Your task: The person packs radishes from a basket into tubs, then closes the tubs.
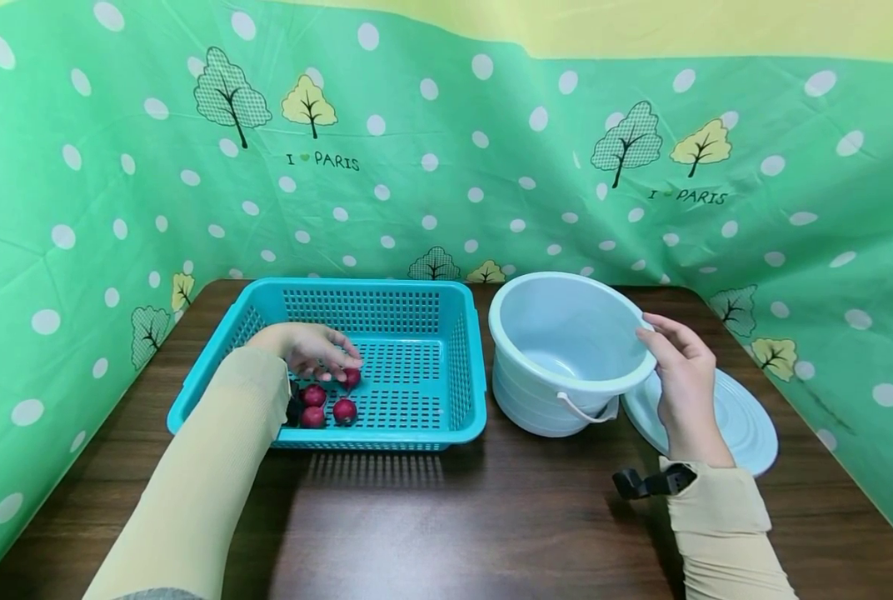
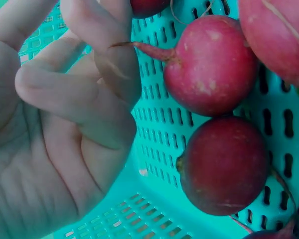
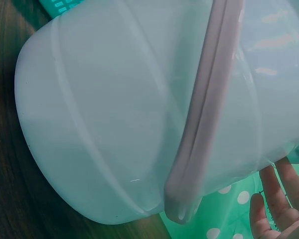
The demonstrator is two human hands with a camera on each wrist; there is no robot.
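In the head view, my left hand (image 1: 313,350) reaches into a turquoise plastic basket (image 1: 461,367). Its thumb and fingertips pinch a red radish (image 1: 351,380), whose thin root points down. Several more radishes (image 1: 345,411) lie close by on the basket floor. The left wrist view shows bent fingers (image 2: 65,94) beside a radish (image 2: 214,64) with a tapering root. My right hand (image 1: 682,383) grips the right rim of a pale blue bucket (image 1: 544,400), which leans slightly. The bucket's inside shows no contents. Its pale handle (image 3: 204,114) hangs down the side in the right wrist view.
A pale blue round lid (image 1: 746,425) lies flat on the dark wooden table (image 1: 446,533), partly behind the right hand and bucket. Green dotted cloth (image 1: 431,150) surrounds the table at the back and sides. A black strap (image 1: 652,482) sits on the right wrist.
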